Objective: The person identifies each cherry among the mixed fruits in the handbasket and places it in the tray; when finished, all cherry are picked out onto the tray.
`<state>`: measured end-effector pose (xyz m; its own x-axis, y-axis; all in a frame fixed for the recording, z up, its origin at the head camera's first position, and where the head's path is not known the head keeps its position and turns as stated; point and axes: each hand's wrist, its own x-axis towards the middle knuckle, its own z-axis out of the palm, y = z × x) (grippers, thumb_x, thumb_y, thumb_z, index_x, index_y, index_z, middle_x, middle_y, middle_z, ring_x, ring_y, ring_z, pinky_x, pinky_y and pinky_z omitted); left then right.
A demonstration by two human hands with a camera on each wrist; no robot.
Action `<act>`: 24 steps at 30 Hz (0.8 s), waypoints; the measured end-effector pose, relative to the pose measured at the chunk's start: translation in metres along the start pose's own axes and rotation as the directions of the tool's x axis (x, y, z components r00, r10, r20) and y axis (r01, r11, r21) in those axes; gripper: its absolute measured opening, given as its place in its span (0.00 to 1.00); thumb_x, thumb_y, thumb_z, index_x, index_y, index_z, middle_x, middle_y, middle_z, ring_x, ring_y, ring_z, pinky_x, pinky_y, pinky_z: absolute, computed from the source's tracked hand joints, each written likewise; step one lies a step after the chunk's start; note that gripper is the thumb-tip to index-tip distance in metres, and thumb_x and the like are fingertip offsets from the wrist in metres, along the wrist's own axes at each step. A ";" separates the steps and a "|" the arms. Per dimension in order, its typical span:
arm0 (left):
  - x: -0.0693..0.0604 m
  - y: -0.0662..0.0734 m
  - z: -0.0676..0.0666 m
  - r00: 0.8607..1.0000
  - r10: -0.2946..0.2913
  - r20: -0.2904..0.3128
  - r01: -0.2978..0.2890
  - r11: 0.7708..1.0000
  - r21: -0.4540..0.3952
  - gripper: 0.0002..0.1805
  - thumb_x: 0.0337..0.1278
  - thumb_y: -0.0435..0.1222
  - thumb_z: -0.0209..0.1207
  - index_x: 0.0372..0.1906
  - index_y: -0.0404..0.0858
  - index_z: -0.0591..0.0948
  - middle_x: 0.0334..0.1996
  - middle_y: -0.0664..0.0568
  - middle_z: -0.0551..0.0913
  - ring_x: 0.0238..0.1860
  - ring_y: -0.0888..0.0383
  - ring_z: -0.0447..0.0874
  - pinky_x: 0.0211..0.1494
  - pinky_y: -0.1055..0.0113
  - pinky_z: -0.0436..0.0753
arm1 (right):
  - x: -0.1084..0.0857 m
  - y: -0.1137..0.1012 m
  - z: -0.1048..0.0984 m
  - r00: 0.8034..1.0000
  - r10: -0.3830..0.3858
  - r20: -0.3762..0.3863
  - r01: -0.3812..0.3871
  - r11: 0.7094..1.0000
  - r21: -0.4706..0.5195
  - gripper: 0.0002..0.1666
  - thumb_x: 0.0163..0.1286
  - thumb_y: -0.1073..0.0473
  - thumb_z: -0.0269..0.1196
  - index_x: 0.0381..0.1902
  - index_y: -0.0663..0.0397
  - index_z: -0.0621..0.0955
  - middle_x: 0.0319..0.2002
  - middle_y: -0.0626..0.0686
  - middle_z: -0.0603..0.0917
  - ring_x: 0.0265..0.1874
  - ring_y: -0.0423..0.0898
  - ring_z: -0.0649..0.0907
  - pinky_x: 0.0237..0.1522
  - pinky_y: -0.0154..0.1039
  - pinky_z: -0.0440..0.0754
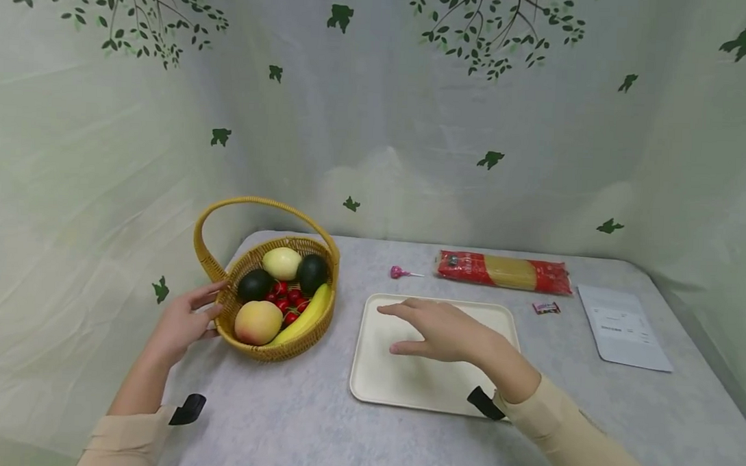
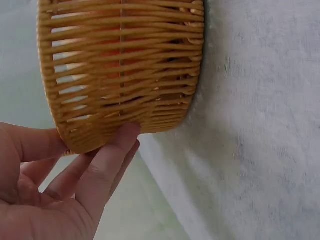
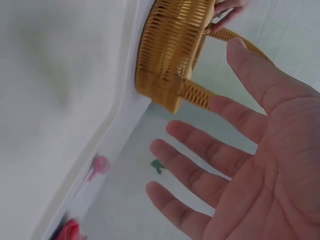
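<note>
At the left stands a wicker basket (image 1: 270, 353) with a tall handle (image 1: 251, 200). In it lie a peach (image 1: 258, 323), a banana (image 1: 308, 320), red cherry-like fruits (image 1: 290, 297), a pale yellow fruit (image 1: 282, 263) and two dark green fruits (image 1: 312, 274). My left hand (image 1: 185, 322) grips the basket's left side; in the left wrist view its thumb is at the rim and its fingers lie against the woven wall (image 2: 125, 90). Over a cream tray (image 1: 374, 384) hovers my right hand (image 1: 443, 329), fingers spread, holding nothing.
Behind the tray are a pink lollipop (image 1: 398, 271) and a red and yellow pack, seemingly pasta (image 1: 504, 271). Farther right lie a small wrapped candy (image 1: 546, 307) and a white card or booklet (image 1: 622, 331). A patterned curtain (image 1: 399, 193) surrounds the table.
</note>
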<state>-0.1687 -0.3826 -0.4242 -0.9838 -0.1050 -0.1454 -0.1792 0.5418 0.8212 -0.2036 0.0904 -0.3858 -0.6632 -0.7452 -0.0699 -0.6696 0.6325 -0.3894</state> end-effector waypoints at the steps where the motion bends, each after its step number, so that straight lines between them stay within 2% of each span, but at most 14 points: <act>1: 0.001 0.001 0.001 1.000 -0.008 0.010 0.008 0.999 -0.035 0.32 0.85 0.34 0.49 0.86 0.38 0.59 0.81 0.26 0.61 0.75 0.32 0.68 0.50 0.62 0.93 | 0.004 -0.001 -0.001 1.000 -0.006 0.008 0.006 1.000 0.012 0.39 0.77 0.37 0.66 0.81 0.38 0.72 0.75 0.52 0.79 0.74 0.54 0.78 0.74 0.60 0.77; 5: 0.007 0.001 0.003 0.998 -0.026 0.055 0.033 0.992 -0.124 0.32 0.86 0.34 0.49 0.87 0.38 0.58 0.83 0.27 0.59 0.78 0.32 0.65 0.54 0.61 0.92 | 0.027 -0.009 -0.006 0.998 -0.053 0.044 0.049 0.995 0.089 0.37 0.78 0.39 0.66 0.80 0.38 0.73 0.77 0.47 0.77 0.78 0.52 0.74 0.78 0.56 0.74; 9: 0.013 -0.001 0.003 0.994 -0.044 0.096 0.059 0.985 -0.160 0.32 0.86 0.35 0.49 0.86 0.37 0.57 0.84 0.28 0.57 0.78 0.37 0.67 0.56 0.62 0.91 | 0.057 -0.016 -0.008 0.990 -0.125 0.060 0.113 0.979 0.170 0.36 0.80 0.43 0.65 0.80 0.47 0.74 0.73 0.51 0.81 0.72 0.52 0.79 0.75 0.52 0.78; 13: 0.014 -0.006 0.000 0.989 -0.053 0.136 0.082 0.973 -0.216 0.34 0.86 0.36 0.50 0.86 0.36 0.55 0.85 0.29 0.53 0.67 0.59 0.80 0.56 0.64 0.91 | 0.090 -0.024 -0.010 0.984 -0.160 0.073 0.140 0.963 0.229 0.35 0.81 0.46 0.65 0.79 0.50 0.74 0.71 0.56 0.82 0.67 0.54 0.83 0.70 0.50 0.83; 16: 0.015 -0.005 -0.002 0.986 -0.051 0.157 0.091 0.961 -0.260 0.35 0.85 0.37 0.52 0.86 0.36 0.55 0.85 0.31 0.52 0.56 0.76 0.80 0.56 0.66 0.90 | 0.113 -0.032 -0.011 0.983 -0.161 0.083 0.137 0.962 0.238 0.32 0.82 0.48 0.64 0.78 0.48 0.75 0.70 0.58 0.82 0.65 0.53 0.84 0.67 0.48 0.84; 19: 0.017 -0.002 0.000 0.985 -0.052 0.164 0.096 0.956 -0.278 0.35 0.85 0.38 0.52 0.86 0.37 0.56 0.86 0.32 0.53 0.57 0.76 0.80 0.56 0.67 0.90 | 0.135 -0.039 -0.010 0.985 -0.146 0.092 0.124 0.970 0.211 0.29 0.83 0.49 0.63 0.77 0.48 0.76 0.69 0.59 0.83 0.62 0.52 0.85 0.66 0.46 0.85; 24: 0.020 0.000 0.005 0.985 -0.063 0.163 0.106 0.957 -0.271 0.34 0.85 0.37 0.52 0.86 0.38 0.57 0.86 0.32 0.53 0.63 0.67 0.78 0.57 0.65 0.90 | 0.168 -0.047 -0.004 0.986 -0.120 0.117 0.098 0.979 0.179 0.28 0.84 0.50 0.62 0.76 0.51 0.77 0.66 0.60 0.85 0.59 0.50 0.86 0.63 0.41 0.85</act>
<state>-0.1887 -0.3811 -0.4301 -0.9585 -0.0018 -0.2852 -0.2742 0.2812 0.9196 -0.2843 -0.0639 -0.3758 -0.5347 -0.8351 -0.1293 -0.6605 0.5084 -0.5525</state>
